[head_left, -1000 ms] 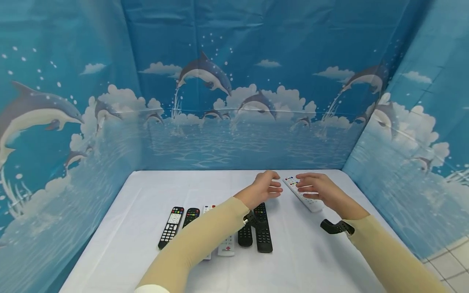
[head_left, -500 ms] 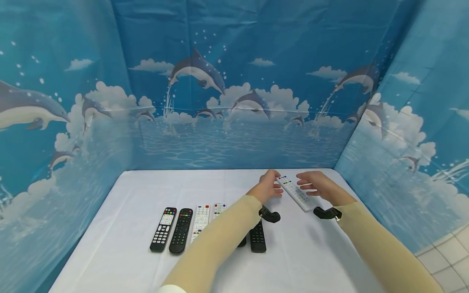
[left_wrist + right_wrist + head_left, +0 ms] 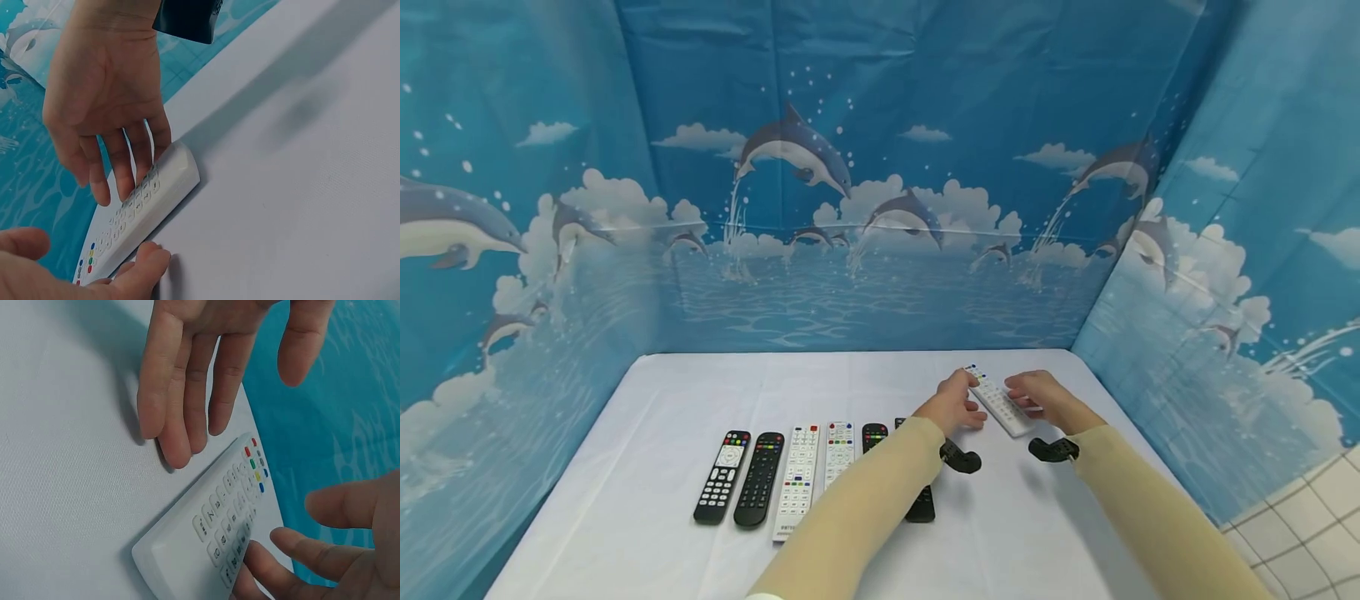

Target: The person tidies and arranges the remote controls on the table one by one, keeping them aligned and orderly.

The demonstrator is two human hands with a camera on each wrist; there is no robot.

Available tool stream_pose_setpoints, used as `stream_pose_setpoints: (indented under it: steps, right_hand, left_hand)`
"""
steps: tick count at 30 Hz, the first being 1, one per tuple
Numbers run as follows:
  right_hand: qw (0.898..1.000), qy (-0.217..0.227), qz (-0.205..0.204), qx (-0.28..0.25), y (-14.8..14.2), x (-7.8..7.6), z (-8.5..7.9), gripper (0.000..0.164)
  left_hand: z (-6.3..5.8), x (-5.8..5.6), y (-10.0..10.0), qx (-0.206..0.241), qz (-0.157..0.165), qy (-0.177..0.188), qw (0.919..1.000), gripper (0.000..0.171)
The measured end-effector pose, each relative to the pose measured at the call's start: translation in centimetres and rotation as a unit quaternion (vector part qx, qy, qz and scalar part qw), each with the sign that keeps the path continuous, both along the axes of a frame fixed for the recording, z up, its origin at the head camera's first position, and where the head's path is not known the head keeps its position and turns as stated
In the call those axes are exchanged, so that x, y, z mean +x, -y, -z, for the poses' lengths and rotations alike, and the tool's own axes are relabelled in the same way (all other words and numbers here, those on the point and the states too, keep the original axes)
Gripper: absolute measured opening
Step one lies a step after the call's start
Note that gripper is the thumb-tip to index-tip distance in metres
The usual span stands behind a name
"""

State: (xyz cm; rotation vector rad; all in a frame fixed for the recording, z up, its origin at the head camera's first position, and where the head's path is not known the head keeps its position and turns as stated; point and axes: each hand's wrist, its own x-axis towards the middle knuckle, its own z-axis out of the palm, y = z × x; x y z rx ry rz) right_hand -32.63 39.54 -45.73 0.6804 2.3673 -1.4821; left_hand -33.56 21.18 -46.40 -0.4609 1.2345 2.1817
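A white remote control (image 3: 1002, 407) with pale buttons lies slanted on the white table, towards its back right. To its left is my left hand (image 3: 953, 404), thumb near the top end and fingers loosely bent beside the long edge. My right hand (image 3: 1047, 398) hovers at the opposite side, fingers parted and pointing down. From the left wrist, the right fingertips (image 3: 125, 181) overlap the button side of the remote. In the right wrist view, the left fingertips (image 3: 175, 450) sit just off its long edge. Neither hand grips it.
Several remotes stand in a row at front left: a black one with white buttons (image 3: 722, 479), a black one (image 3: 759, 479), two white ones, the wider (image 3: 797, 483) leftmost, and more black ones (image 3: 921, 508), partly behind my left sleeve. A dolphin-print curtain (image 3: 880, 275) encloses the table (image 3: 700, 392).
The head view has turned a little right, so the table appears further left. Both hands have come lower and closer to the slanted white remote. More of the row shows beside my left sleeve.
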Motion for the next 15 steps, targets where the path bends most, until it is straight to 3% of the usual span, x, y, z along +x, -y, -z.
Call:
stream_pose_setpoints:
  steps: [7,15]
  right_hand:
    - [1.0,0.003,0.003,-0.009,0.06,0.15,0.77,0.059]
    - [1.0,-0.004,0.004,-0.011,0.45,0.4,0.99,0.048]
  left_hand:
    - [0.17,0.37,-0.01,-0.013,0.027,-0.019,0.9994,0.061]
    - [-0.03,0.75,-0.02,-0.033,0.017,-0.024,0.999,0.047]
